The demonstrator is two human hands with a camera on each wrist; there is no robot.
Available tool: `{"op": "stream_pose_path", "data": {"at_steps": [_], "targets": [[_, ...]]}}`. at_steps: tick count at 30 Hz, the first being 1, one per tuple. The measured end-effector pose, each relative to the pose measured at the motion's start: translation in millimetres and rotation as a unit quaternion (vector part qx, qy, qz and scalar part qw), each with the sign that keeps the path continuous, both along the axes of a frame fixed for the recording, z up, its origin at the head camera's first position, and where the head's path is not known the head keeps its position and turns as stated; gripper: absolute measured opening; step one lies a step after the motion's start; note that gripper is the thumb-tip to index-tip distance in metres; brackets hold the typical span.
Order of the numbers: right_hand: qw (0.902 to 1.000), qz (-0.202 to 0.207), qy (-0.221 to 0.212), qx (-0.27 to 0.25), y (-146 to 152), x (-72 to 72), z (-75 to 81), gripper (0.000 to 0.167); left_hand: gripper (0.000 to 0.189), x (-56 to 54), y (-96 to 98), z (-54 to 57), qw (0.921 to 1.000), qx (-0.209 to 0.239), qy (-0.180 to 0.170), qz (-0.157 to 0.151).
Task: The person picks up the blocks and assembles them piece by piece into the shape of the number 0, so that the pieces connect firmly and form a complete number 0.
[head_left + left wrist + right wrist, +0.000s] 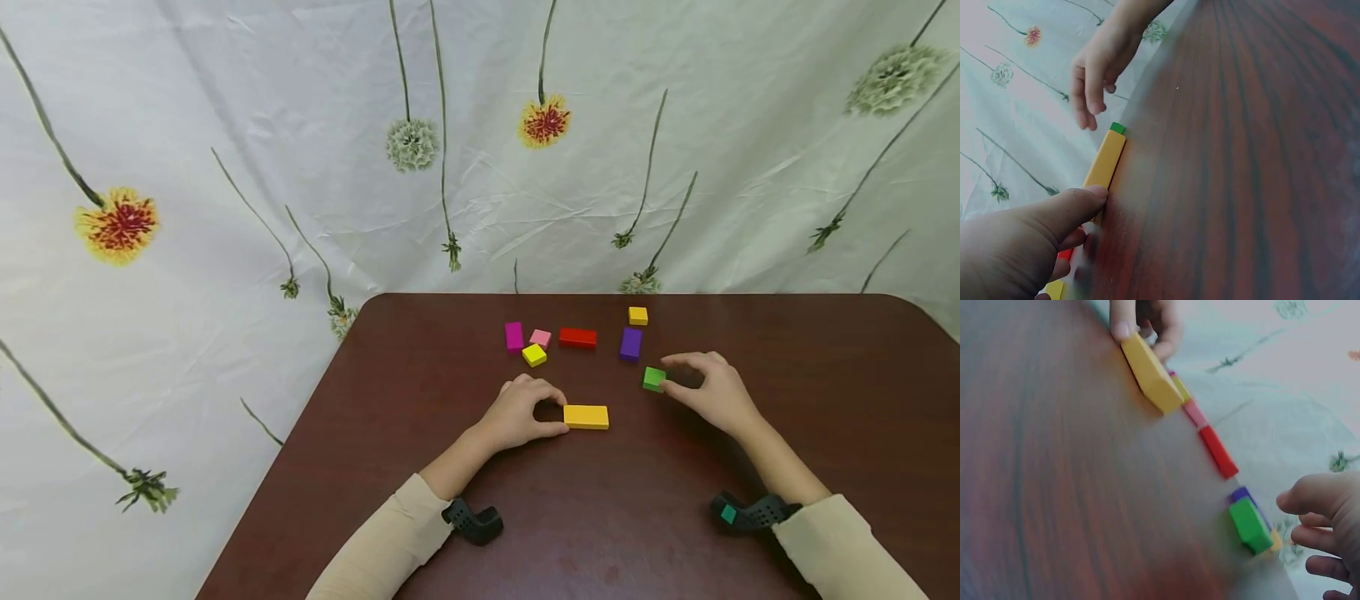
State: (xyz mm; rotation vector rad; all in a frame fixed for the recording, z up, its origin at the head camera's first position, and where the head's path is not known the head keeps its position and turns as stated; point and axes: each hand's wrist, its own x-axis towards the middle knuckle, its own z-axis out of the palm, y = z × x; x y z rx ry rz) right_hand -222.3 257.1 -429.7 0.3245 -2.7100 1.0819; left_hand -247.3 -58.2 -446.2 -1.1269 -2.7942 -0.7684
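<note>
My left hand [522, 410] pinches the left end of a long orange-yellow block [587, 417] between thumb and fingers, with the block lying flat on the table. In the left wrist view the thumb [1082, 206] presses along that block's near end. My right hand [716, 393] hovers just right of a small green block [653, 379], thumb and fingers spread apart. Seen from the right wrist, a gap separates these fingers from the green block [1250, 525], so nothing is held there.
Behind the hands lie a magenta block [513, 337], a pink block [540, 338], a yellow block [535, 355], a red block [577, 337], a purple block [631, 343] and a small orange-yellow block [637, 316]. A flowered cloth [322, 100] hangs beyond the brown table [600, 533].
</note>
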Motion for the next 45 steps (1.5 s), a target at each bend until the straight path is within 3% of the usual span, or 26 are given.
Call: {"op": "stream_pose_path", "data": {"at_steps": [8, 15, 28, 34, 45], "targets": [[0.9996, 0.006, -0.009, 0.027, 2.7, -7.1, -12.5, 0.045, 0.029, -0.4, -2.1, 0.7, 1.0, 0.002, -0.006, 0.002], [0.9993, 0.001, -0.004, 0.037, 0.9, -8.8, -17.4, 0.039, 0.029, -0.6, -2.6, 0.9, 1.0, 0.001, -0.004, 0.004], [0.9996, -0.023, 0.006, 0.016, -8.9, -0.7, -4.7, 0.039, 0.03, 0.7, -1.6, -0.2, 0.9999, -0.002, -0.012, 0.007], [0.9999, -0.006, 0.003, 0.01, -20.5, 3.7, 0.0, 0.038, 0.03, 0.9, -1.6, 0.6, 0.9999, 0.001, -0.011, 0.009], [0.9992, 0.029, -0.002, 0.026, -40.1, 14.0, -12.1, 0.034, 0.03, 1.3, -1.7, -0.3, 0.9999, -0.001, -0.009, 0.009]]}}
